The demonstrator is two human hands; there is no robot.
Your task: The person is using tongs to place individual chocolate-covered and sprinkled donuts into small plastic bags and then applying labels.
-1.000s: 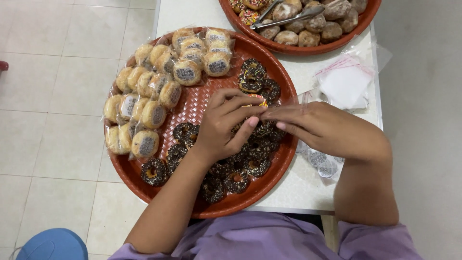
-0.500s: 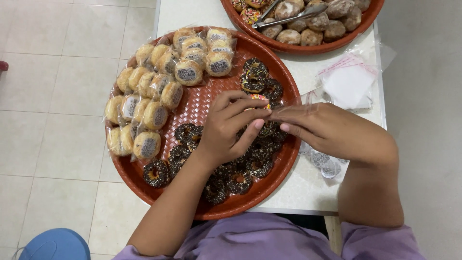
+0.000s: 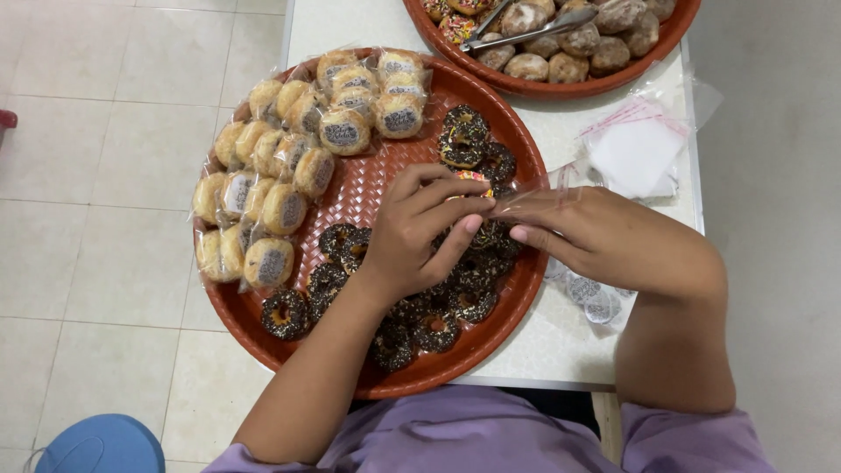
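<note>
My left hand point(image 3: 420, 229) and my right hand point(image 3: 604, 238) meet over a round red tray point(image 3: 368, 188). Between their fingertips is a sprinkled doughnut in a clear plastic bag point(image 3: 477, 182); both hands pinch it. Under and around the hands lie several chocolate doughnuts with sprinkles point(image 3: 464, 136), some bagged. Plain bagged doughnuts with round stickers point(image 3: 280, 175) fill the tray's left and far side.
A second red tray point(image 3: 561, 86) at the far edge holds sugared doughnuts and metal tongs point(image 3: 526, 28). A stack of clear bags point(image 3: 635, 149) and round stickers point(image 3: 591, 293) lie on the white table point(image 3: 543, 342), right of the tray. A blue stool point(image 3: 105, 447) stands on the tiled floor.
Both hands keep working on the bagged doughnut at the same spot; fingers have shifted slightly. The camera view has moved a little.
</note>
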